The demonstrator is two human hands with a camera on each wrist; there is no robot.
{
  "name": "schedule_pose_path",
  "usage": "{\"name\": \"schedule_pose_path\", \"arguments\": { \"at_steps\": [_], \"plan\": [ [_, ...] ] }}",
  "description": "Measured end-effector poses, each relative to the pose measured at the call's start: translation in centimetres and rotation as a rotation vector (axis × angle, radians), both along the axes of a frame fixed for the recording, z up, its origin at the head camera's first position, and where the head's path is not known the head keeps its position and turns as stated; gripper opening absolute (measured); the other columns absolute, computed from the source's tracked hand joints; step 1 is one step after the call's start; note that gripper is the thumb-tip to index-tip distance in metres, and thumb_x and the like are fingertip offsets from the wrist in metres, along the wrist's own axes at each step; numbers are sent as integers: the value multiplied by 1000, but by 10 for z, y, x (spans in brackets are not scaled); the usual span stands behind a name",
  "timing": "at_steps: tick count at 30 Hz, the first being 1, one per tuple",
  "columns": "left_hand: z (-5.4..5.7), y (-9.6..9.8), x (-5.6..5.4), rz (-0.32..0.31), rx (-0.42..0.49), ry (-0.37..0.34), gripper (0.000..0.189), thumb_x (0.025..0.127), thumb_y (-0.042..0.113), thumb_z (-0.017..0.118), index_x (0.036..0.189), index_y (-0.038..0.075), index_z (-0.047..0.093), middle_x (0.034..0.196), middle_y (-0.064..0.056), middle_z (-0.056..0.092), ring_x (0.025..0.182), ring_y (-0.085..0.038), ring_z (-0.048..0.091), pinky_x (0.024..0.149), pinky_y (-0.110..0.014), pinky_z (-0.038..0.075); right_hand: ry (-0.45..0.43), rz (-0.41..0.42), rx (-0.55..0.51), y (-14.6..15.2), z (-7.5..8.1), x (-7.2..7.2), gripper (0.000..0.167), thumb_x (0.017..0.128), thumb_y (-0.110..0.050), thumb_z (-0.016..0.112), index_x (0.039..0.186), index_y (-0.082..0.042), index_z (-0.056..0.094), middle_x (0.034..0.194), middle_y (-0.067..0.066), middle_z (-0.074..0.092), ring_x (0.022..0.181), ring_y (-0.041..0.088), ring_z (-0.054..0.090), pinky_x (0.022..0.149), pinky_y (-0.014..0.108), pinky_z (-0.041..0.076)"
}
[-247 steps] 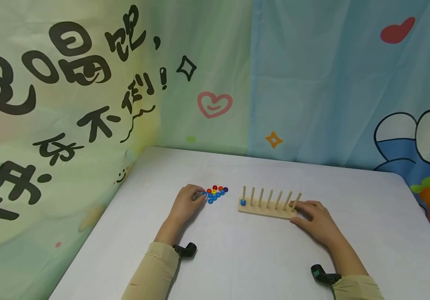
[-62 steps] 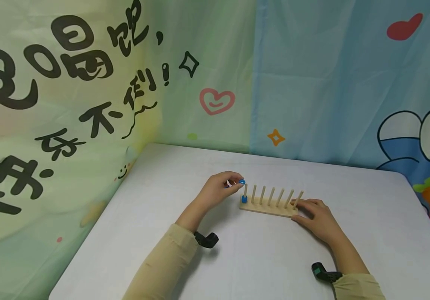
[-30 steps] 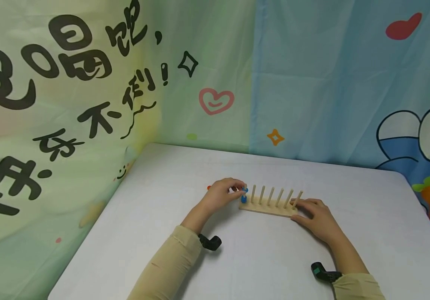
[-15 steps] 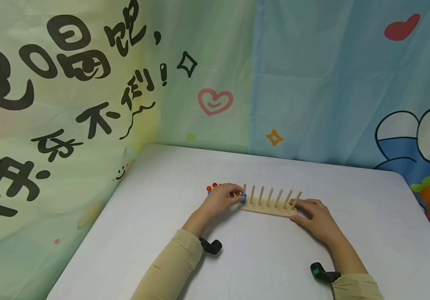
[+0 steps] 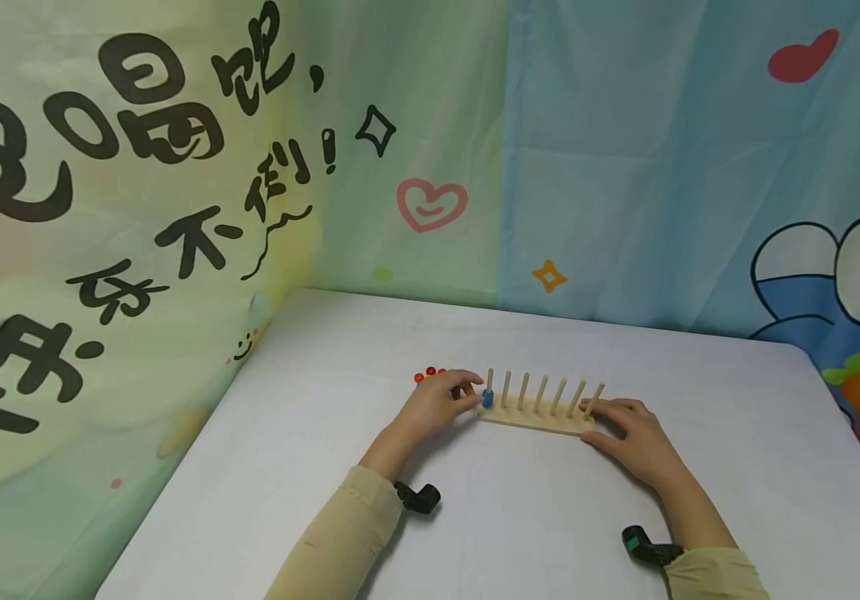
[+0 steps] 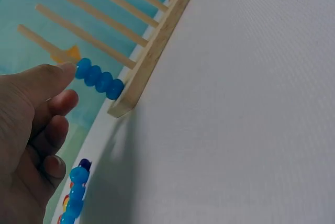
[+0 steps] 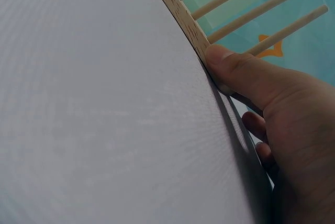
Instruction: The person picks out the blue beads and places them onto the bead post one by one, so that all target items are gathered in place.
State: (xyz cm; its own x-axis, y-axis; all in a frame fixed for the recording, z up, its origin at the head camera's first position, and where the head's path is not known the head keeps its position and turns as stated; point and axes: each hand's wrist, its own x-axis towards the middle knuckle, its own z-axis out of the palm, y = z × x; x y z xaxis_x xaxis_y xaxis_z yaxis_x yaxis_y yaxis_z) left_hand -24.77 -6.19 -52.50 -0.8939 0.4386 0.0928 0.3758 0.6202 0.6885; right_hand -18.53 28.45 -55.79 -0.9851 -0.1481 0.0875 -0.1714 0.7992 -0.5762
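A wooden peg board (image 5: 535,418) with a row of upright pegs lies on the white table. Several blue beads (image 6: 98,78) are stacked on its leftmost peg. My left hand (image 5: 439,402) is beside that peg, thumb and forefinger apart with no bead between them; its thumb tip overlaps the peg just above the stack in the left wrist view. My right hand (image 5: 631,433) grips the board's right end, thumb on the front edge and fingers behind. Loose beads (image 6: 76,192) lie left of the board, partly hidden by my left hand in the head view.
The white table (image 5: 520,508) reaches back to a printed curtain (image 5: 625,167), with another printed cloth (image 5: 175,333) along the left. Red beads (image 5: 431,371) show just behind my left hand. A black wrist camera (image 5: 418,498) sits on my left wrist.
My left hand brought a blue bead from the pile to the leftmost peg, slid it down onto the stack and let go, backing slightly left. The right hand stays on the board.
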Motion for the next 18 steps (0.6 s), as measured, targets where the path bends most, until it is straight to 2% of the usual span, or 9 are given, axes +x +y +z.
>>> {"name": "schedule_pose_path", "arguments": {
  "at_steps": [5, 13, 18],
  "plan": [
    [-4, -17, 3, 53, 30, 59, 28, 94, 33, 68, 119, 21, 69, 96, 9, 68, 84, -5, 58, 75, -22, 49, 6, 3, -1, 1, 0, 0, 57, 87, -47, 72, 130, -12, 62, 135, 24, 52, 129, 45, 40, 100, 70, 31],
    [-9, -51, 5, 171, 39, 43, 27, 93, 32, 70, 115, 16, 71, 97, 6, 66, 88, -10, 59, 79, -28, 50, 12, 4, -7, 0, -1, 1, 57, 87, -47, 72, 131, -13, 62, 134, 24, 51, 129, 46, 40, 99, 70, 32],
    [-15, -66, 5, 229, 11, 62, 27, 91, 26, 72, 115, 13, 71, 104, 0, 68, 95, -16, 62, 87, -35, 52, 16, 2, -10, -1, 0, 1, 57, 86, -47, 73, 131, -13, 62, 134, 23, 51, 129, 45, 40, 100, 69, 32]
  ]
}}
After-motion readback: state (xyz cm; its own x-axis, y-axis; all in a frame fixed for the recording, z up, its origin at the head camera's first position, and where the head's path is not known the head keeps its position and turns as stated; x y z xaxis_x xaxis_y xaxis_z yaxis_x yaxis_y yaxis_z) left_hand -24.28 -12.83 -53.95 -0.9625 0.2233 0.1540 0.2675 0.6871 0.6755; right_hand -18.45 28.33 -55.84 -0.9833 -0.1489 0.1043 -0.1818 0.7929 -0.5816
